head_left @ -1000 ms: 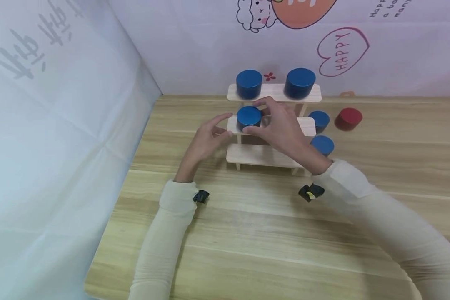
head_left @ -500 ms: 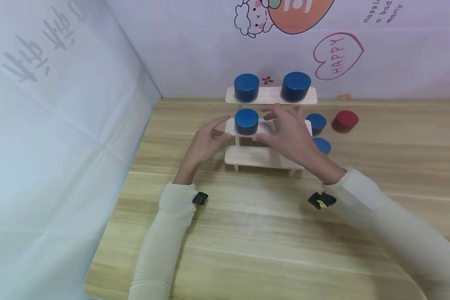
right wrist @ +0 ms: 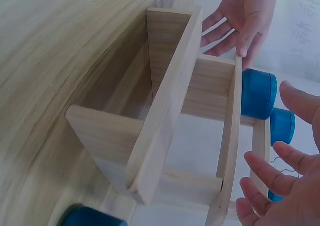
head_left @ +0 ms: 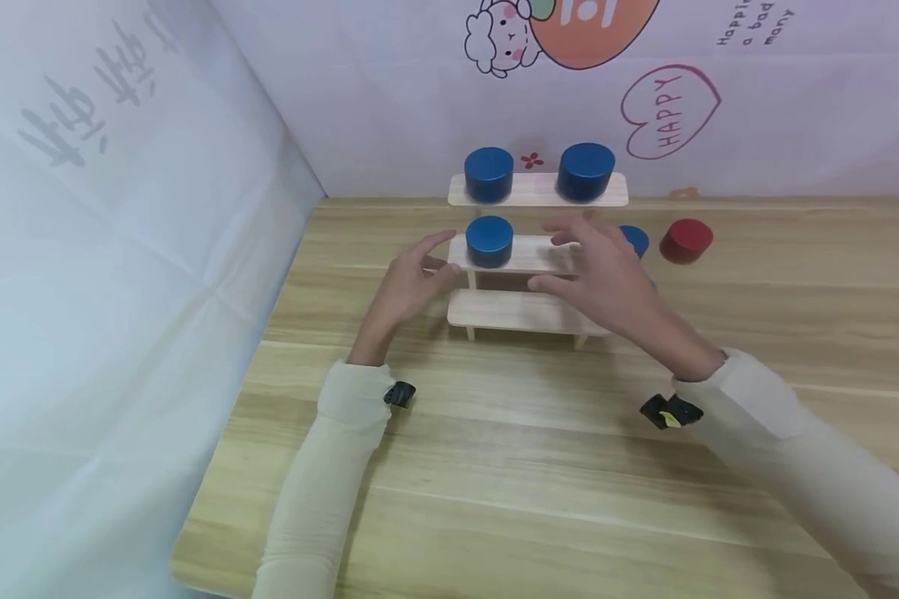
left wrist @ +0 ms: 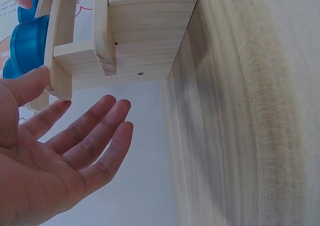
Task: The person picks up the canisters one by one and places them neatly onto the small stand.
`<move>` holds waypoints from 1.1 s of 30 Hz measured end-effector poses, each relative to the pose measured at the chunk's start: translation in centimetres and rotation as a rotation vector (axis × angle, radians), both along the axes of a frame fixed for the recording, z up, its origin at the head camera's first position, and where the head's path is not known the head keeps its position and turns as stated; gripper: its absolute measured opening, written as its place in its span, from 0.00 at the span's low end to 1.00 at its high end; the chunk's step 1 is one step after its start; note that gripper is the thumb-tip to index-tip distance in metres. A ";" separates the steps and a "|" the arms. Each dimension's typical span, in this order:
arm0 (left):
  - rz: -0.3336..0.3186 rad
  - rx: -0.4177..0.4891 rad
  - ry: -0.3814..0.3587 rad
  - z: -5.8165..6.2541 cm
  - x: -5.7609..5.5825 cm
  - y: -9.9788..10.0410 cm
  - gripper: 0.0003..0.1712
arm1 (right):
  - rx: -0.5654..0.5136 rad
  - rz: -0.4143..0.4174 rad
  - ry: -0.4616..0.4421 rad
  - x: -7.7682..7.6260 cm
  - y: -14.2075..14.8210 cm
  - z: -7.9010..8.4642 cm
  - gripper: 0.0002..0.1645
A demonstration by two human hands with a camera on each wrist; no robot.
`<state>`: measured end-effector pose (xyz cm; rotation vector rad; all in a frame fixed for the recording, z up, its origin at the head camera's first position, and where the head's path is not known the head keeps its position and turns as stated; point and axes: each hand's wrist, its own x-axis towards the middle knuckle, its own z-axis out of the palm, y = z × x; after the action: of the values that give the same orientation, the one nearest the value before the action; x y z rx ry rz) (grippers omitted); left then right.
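A three-tier wooden shelf (head_left: 528, 312) stands against the back wall. On the left of its middle tier sits a short blue cylinder (head_left: 489, 241). My left hand (head_left: 414, 283) is at that tier's left end, thumb and fingertips right at the board, the other fingers spread loosely. My right hand (head_left: 610, 279) hovers in front of the tier's right part, fingers parted and holding nothing, with a gap between it and the cylinder. Up on the top tier are a left blue cylinder (head_left: 489, 175) and a larger right blue cylinder (head_left: 586, 172).
Right of the shelf, a blue cylinder (head_left: 635, 240) on the table is partly covered by my right hand. Another blue cylinder (right wrist: 92, 217) shows at the bottom of the right wrist view. A red cylinder (head_left: 687, 241) stands farther right. A white cloth (head_left: 120, 333) hangs at left.
My right hand has let go of the blue cylinder on the middle tier and drawn away to the right. The cylinder stays in place; my left hand has barely moved.
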<state>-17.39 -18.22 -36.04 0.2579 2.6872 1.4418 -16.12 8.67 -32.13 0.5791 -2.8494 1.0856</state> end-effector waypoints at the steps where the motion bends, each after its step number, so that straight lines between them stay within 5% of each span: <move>1: -0.001 0.003 -0.002 -0.1 0.0 -0.1 0.31 | 0.003 -0.002 -0.002 0.1 0.1 0.0 0.40; 15: 0.020 0.010 -0.008 0.1 0.5 -0.2 0.32 | 0.001 -0.003 -0.035 0.9 3.0 -0.3 0.45; 33: -0.014 -0.002 -0.054 0.6 2.2 -0.4 0.45 | -0.016 -0.004 0.009 1.7 5.8 -0.7 0.45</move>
<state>-15.20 -18.65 -35.48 0.2339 2.6392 1.4210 -14.44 14.50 -32.82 0.5751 -2.8302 1.1006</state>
